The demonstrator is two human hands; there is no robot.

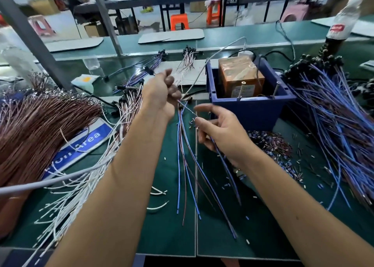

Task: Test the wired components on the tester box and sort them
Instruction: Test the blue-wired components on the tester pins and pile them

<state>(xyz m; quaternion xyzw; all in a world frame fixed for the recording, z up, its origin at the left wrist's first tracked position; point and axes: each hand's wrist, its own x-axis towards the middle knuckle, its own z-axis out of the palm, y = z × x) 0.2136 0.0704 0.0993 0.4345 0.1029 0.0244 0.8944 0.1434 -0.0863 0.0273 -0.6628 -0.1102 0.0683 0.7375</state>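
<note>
Two bare forearms reach out over the green bench mat, nearest of all. On either side lie the big heaps: brown wire bundle on the left, blue leads fanned out on the right. Behind the hands sits the blue bin with the tester box inside it, wrapped in clear film, two thin probe pins standing at its front edge.

Her left hand is clenched round the heads of a small bunch of wired components, whose blue and reddish tails hang down to the mat. Her right hand pinches one lead's end between thumb and forefinger, other fingers loosely curled.

To do this well, I'd say she should draw that single lead clear of the bunch before carrying it to the pins, keep the bare tip exposed past her fingertips, and hold the rest back so no stray tail touches a pin.
</note>
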